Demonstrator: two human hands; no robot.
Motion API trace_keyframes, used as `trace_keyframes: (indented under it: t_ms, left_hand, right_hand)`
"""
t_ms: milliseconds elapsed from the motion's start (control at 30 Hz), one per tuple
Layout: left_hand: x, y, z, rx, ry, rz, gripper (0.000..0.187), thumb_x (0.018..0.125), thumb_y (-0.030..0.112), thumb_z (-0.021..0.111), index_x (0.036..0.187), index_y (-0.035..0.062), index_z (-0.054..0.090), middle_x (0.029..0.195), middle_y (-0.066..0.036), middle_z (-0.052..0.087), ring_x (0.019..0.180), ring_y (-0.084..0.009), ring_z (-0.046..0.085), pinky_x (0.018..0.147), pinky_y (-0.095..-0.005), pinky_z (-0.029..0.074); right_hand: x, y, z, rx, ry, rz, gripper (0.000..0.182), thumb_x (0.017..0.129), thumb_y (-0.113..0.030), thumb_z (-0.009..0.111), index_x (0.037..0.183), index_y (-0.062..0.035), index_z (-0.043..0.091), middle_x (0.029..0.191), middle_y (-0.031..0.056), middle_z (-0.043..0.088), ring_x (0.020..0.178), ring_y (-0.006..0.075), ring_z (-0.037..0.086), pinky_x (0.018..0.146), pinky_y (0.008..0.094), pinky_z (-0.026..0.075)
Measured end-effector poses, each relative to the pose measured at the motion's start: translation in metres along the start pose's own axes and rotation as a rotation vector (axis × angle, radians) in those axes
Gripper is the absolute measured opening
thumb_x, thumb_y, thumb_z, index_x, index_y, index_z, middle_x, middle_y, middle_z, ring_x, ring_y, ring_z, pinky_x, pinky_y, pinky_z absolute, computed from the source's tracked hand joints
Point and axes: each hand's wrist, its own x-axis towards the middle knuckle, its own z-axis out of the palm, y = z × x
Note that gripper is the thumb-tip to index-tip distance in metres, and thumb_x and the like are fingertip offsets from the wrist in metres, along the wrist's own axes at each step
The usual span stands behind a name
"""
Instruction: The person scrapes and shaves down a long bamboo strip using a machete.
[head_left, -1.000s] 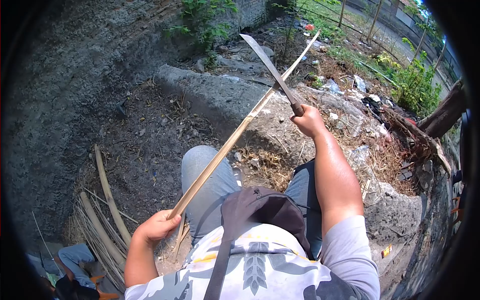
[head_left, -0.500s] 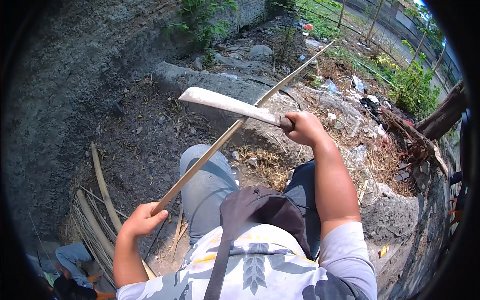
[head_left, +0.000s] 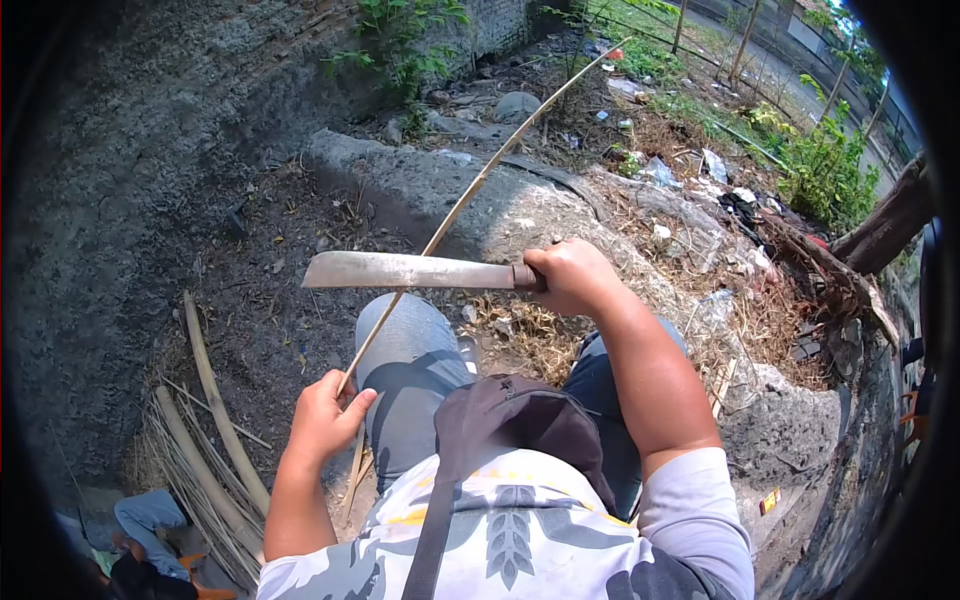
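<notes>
My left hand [head_left: 327, 415] is closed round the lower end of a long, thin bamboo strip [head_left: 463, 203], which slants up and away to the right. Wrapped round the dark handle of a machete [head_left: 400, 269] is my right hand [head_left: 571, 276]. The broad, worn blade points left and crosses over the strip, a little above my left knee. Both hands are in front of my lap, the right one higher and farther out.
Bent bamboo poles [head_left: 212, 385] and a bundle of thin strips [head_left: 190, 500] lie at the lower left. A rough wall [head_left: 110, 200] stands on the left. Ahead is a concrete ledge [head_left: 400, 185], with litter and a tree trunk [head_left: 890, 220] at right. Another person's leg [head_left: 150, 520] shows bottom left.
The machete has come down and left, its blade now nearly level. My left hand has moved up and right, and the strip is steeper and looks thinner, turned edge-on.
</notes>
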Motion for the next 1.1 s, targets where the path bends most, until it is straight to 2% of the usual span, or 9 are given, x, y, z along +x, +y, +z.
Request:
trace_keyframes:
  t_ms: [33,133,267,533,633,700,800,867,1100]
  left_hand:
    - [0.001,0.001,0.000,0.028,-0.006,0.004,0.044,0.090,0.037,0.082,0.082,0.0014,0.058,0.064,-0.012,0.059,0.058,-0.0226,0.056,0.057,-0.0369,0.046]
    - [-0.004,-0.009,0.003,0.068,0.039,0.052,0.041,0.088,0.034,0.083,0.083,0.0014,0.060,0.068,-0.015,0.061,0.059,-0.0292,0.059,0.058,-0.0397,0.048]
    - [-0.009,-0.010,0.004,0.046,0.045,0.032,0.040,0.089,0.034,0.083,0.081,0.0017,0.060,0.068,-0.016,0.061,0.059,-0.0320,0.059,0.058,-0.0410,0.048]
    - [-0.006,-0.008,0.021,0.076,0.153,0.072,0.044,0.090,0.035,0.082,0.077,0.0016,0.057,0.065,-0.014,0.058,0.056,-0.0270,0.054,0.056,-0.0399,0.045]
    - [-0.005,-0.002,0.030,0.069,0.126,0.068,0.041,0.089,0.033,0.082,0.077,0.0017,0.059,0.067,-0.017,0.062,0.059,-0.0363,0.061,0.057,-0.0434,0.048]
    - [-0.005,-0.002,0.029,0.063,0.122,0.076,0.041,0.089,0.033,0.082,0.077,0.0016,0.059,0.067,-0.018,0.062,0.059,-0.0366,0.061,0.057,-0.0435,0.048]
    - [-0.008,-0.006,0.027,0.034,0.109,0.048,0.041,0.092,0.033,0.080,0.077,0.0014,0.059,0.067,-0.018,0.061,0.059,-0.0368,0.060,0.057,-0.0435,0.048]
    - [-0.008,-0.006,0.024,-0.003,0.109,0.029,0.040,0.093,0.033,0.079,0.077,0.0015,0.059,0.067,-0.018,0.061,0.059,-0.0369,0.060,0.057,-0.0435,0.048]
    - [-0.006,-0.013,0.028,0.054,0.094,0.029,0.040,0.098,0.031,0.074,0.078,0.0006,0.058,0.068,-0.020,0.062,0.062,-0.0398,0.061,0.059,-0.0456,0.048]
  right_hand:
    - [0.002,-0.001,0.005,-0.026,0.018,-0.061,0.023,0.072,-0.023,0.079,0.089,-0.0137,0.067,0.078,0.0157,0.071,0.082,0.0384,0.072,0.074,0.0521,0.056]
    - [0.004,0.006,-0.006,0.002,-0.090,0.090,0.021,0.073,-0.017,0.076,0.094,-0.0128,0.071,0.087,0.0160,0.075,0.090,0.0384,0.073,0.083,0.0518,0.058]
    - [0.004,0.042,-0.004,0.244,0.087,0.378,0.020,0.079,-0.016,0.070,0.098,-0.0117,0.073,0.094,0.0185,0.075,0.093,0.0414,0.071,0.083,0.0518,0.056]
    - [-0.002,0.008,-0.011,0.221,-0.044,0.268,0.026,0.076,-0.015,0.072,0.102,-0.0135,0.074,0.098,0.0175,0.075,0.097,0.0392,0.072,0.084,0.0508,0.057]
    - [0.001,-0.016,-0.012,0.106,-0.102,0.108,0.024,0.075,-0.019,0.077,0.098,-0.0133,0.074,0.093,0.0176,0.075,0.096,0.0379,0.073,0.085,0.0505,0.058]
    - [0.003,-0.009,-0.011,0.080,-0.046,0.099,0.021,0.072,-0.016,0.075,0.092,-0.0124,0.071,0.087,0.0166,0.073,0.091,0.0399,0.072,0.079,0.0521,0.057]
    - [0.005,0.013,-0.013,0.140,-0.062,0.230,0.024,0.071,-0.015,0.073,0.095,-0.0134,0.073,0.088,0.0166,0.074,0.089,0.0415,0.071,0.077,0.0522,0.056]
    - [0.004,0.020,-0.012,0.159,-0.038,0.327,0.021,0.072,-0.014,0.071,0.094,-0.0129,0.073,0.094,0.0143,0.076,0.096,0.0378,0.072,0.084,0.0499,0.057]
    - [0.003,0.020,-0.005,0.185,-0.085,0.325,0.024,0.075,-0.017,0.071,0.099,-0.0135,0.075,0.096,0.0156,0.076,0.096,0.0378,0.072,0.084,0.0496,0.057]
